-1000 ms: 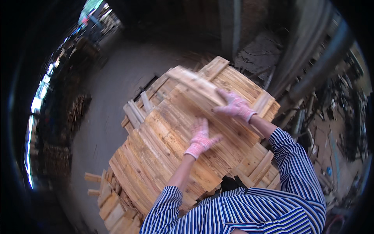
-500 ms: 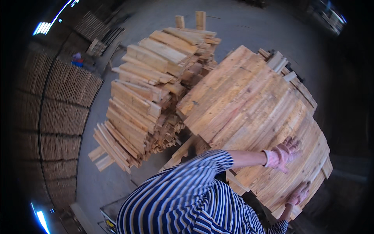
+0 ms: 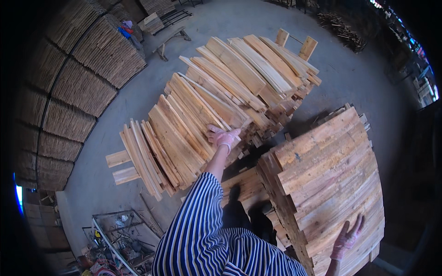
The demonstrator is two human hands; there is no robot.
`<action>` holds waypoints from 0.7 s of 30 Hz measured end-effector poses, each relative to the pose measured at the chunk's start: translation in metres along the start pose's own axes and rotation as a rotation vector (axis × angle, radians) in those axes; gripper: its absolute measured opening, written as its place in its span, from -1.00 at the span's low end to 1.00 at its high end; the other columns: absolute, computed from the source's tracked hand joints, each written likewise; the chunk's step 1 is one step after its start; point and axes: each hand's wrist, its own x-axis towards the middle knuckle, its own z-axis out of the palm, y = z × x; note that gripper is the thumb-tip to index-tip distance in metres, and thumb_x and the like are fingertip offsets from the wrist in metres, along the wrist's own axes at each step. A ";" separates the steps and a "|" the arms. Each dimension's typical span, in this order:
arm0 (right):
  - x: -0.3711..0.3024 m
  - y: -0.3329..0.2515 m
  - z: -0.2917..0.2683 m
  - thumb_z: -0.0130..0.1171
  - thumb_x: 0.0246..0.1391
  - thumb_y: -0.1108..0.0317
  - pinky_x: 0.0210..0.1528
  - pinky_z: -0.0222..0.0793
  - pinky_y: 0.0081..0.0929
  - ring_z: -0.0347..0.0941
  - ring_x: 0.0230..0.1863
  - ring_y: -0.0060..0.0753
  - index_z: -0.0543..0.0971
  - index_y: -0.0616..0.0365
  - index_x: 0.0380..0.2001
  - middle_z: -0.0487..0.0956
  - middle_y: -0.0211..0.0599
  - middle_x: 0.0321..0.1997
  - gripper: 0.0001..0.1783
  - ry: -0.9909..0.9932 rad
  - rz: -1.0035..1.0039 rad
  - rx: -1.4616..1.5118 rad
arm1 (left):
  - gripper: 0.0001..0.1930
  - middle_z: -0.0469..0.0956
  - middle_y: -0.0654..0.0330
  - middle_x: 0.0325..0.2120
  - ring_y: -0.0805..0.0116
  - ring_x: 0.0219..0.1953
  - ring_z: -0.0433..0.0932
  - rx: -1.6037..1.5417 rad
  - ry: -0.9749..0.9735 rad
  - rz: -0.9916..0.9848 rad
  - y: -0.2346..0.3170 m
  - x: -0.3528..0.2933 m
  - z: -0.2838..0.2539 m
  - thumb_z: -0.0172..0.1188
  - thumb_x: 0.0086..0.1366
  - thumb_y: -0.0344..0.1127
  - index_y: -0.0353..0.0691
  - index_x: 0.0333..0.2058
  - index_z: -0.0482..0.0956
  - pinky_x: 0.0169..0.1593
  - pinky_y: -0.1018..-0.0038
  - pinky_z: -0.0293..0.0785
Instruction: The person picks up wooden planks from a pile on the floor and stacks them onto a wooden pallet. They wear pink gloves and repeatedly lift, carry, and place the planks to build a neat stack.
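Observation:
My left hand, in a pinkish glove, is at the near end of a pale wooden board on the loose pile. Its fingers and thumb bend around that end; the grip's underside is hidden. Over the neat stack of boards on the right, my right hand has its fingers spread, holding nothing. Its glove is pinkish too. I cannot tell whether it touches the stack's top. The loose pile has many boards lying side by side with uneven ends.
Two wooden posts stand beyond the loose pile. Tall bundled board stacks line the left side. Between the pile and the neat stack lie planks by my feet. A metal frame with clutter sits at lower left.
My view has turned toward the loose pile. My left hand has left the neat stack and reached the loose boards. The right hand stays over the neat stack, fingers now more spread.

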 end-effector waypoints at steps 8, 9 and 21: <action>0.020 -0.288 0.082 0.24 0.19 0.35 0.46 0.23 -0.15 0.23 0.46 0.06 0.33 0.27 0.37 0.33 0.07 0.41 -0.30 -0.451 -0.350 0.714 | -0.14 0.49 -0.11 0.09 0.02 0.08 0.54 -0.829 -0.375 0.175 -0.097 0.035 -0.031 0.37 0.04 -0.27 -0.37 0.30 0.20 0.11 0.26 0.51; 0.022 -0.316 0.106 0.27 0.18 0.26 0.50 0.11 -0.15 0.12 0.51 0.05 0.23 0.24 0.43 0.32 0.09 0.42 -0.19 -0.582 -0.421 0.779 | -0.26 0.55 -0.03 0.00 0.07 -0.01 0.59 -1.036 -0.397 0.184 -0.120 0.019 -0.043 0.31 0.09 -0.33 -0.37 0.25 0.27 0.01 0.29 0.55; 0.001 -0.447 0.236 0.40 0.08 -0.07 0.17 0.52 -0.10 0.60 0.04 -0.09 0.44 0.24 0.27 0.64 -0.04 0.08 -0.17 -2.030 0.675 1.613 | -0.12 0.45 0.07 0.20 0.12 0.27 0.43 -1.083 -1.401 0.108 -0.211 -0.159 -0.124 0.36 0.17 -0.35 -0.26 0.42 0.12 0.32 0.23 0.41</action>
